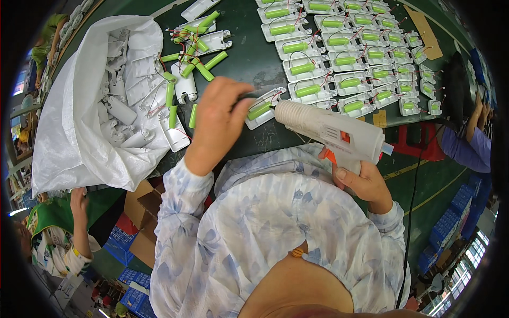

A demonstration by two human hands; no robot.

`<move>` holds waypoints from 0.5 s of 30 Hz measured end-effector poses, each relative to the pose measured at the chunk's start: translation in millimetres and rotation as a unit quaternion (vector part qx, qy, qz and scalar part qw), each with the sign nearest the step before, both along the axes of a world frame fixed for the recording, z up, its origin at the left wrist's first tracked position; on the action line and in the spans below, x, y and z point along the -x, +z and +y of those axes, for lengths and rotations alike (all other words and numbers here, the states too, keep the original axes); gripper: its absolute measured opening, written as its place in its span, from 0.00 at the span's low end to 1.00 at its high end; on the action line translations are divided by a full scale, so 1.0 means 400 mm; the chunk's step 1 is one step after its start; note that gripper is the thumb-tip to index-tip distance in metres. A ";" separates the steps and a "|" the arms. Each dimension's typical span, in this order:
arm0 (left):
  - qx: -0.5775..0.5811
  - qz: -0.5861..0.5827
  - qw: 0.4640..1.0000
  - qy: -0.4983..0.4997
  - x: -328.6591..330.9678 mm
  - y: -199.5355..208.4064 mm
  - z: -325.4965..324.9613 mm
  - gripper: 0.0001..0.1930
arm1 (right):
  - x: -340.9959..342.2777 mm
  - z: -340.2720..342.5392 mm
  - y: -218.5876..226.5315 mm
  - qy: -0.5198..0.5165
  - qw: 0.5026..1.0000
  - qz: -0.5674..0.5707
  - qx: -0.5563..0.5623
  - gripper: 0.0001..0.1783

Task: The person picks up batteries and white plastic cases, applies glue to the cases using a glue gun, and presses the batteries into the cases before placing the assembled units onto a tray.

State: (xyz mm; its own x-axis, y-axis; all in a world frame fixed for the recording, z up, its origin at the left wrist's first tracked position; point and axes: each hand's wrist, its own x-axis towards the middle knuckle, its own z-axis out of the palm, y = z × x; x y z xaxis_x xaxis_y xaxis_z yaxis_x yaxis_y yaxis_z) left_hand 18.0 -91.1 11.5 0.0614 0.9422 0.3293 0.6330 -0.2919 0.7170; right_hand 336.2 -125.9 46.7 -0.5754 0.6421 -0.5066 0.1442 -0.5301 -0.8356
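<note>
Your left hand (pixel 218 119) is clenched on a white plastic tray (pixel 265 108) that holds a green battery (pixel 259 111), pinning it to the dark green counter (pixel 254 58); your right hand (pixel 366 183) is wrapped tight around the handle of a white glue gun (pixel 331 130), whose nozzle touches the tray just right of your left grip; beyond that grip lie rows of finished trays (pixel 350 58), each with a green battery and red wires; to its left loose batteries (pixel 193 58) are scattered beside a white sack (pixel 79 132) of empty plastic shells; another person's hand (pixel 79 201) shows below the sack.
</note>
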 end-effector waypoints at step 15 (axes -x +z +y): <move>0.036 0.154 0.986 0.056 -0.026 -0.019 -0.091 0.34 | 0.027 0.005 -0.015 -0.028 0.998 -0.006 -0.056 0.18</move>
